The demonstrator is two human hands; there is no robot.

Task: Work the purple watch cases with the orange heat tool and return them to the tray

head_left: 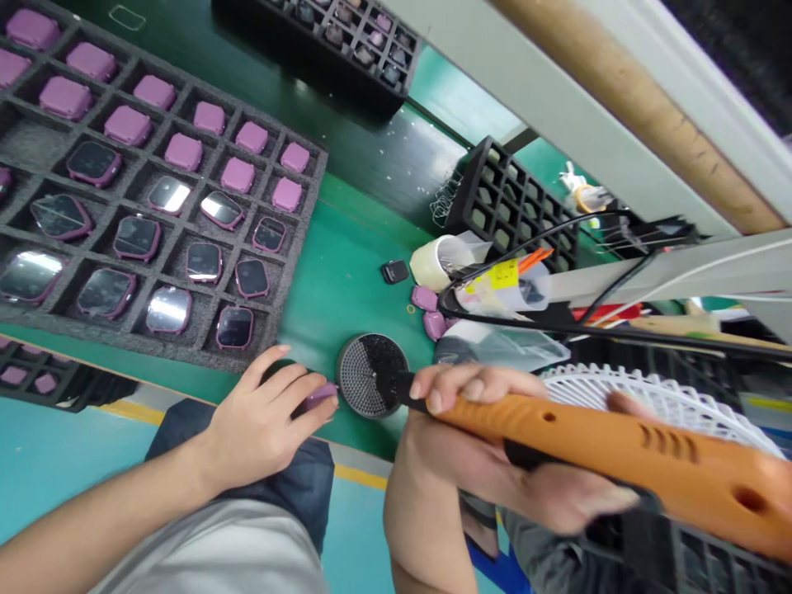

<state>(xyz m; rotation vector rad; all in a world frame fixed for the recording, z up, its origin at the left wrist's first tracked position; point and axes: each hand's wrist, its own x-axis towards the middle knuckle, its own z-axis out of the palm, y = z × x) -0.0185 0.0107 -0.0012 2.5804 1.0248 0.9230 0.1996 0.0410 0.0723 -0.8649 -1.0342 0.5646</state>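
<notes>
My left hand [263, 425] is at the green table's front edge, its fingers curled over a purple-and-black watch case [320, 396]; most of the case is hidden under them. Wrapped around an orange electric screwdriver [575, 433] is my right hand [495, 454]. The screwdriver's black nose points left, over a round grey dish [355, 379] with a dimpled surface. Tiny dark pieces, probably screws, cover the dish's right side. Whether the bit touches them I cannot tell. Left of the dish, a grey foam tray [275, 318] holds many purple watches, some screen up, others purple side up.
Two purple cases [424, 298] and a black watch [394, 271] lie behind the dish. A white cup [433, 262], a clear tool cup [535, 289] and a black compartment tray [461, 202] stand beyond. Black cables [594, 330] cross at right, above a white basket [643, 396].
</notes>
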